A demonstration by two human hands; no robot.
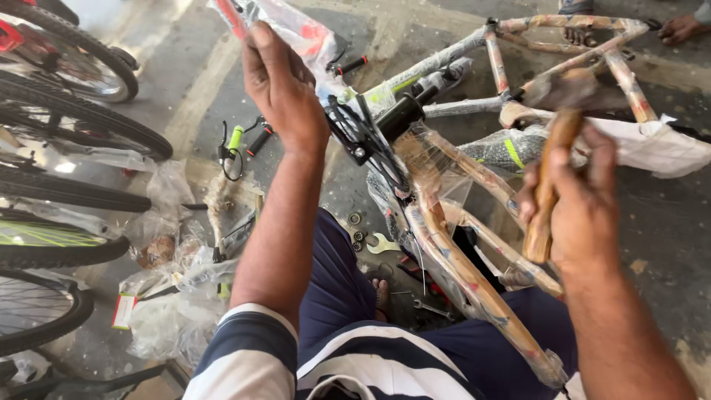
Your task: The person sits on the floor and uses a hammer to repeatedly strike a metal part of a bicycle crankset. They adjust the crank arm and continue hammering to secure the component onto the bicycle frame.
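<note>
Fingers of right hand (581, 204) grip hammer handle (546, 194); left hand (280, 81) fingers loosely curled, seemingly empty.

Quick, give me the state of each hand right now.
Left hand: raised above the wrapped bike frame; whether its grip holds anything cannot be told.
Right hand: grip closed around a wooden hammer handle.

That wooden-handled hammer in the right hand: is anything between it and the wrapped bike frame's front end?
Nothing visible does. The right hand holds the hammer raised in open air beside the wrapped bike frame. The left hand is lifted above the black front fitting, off to the side.
</note>
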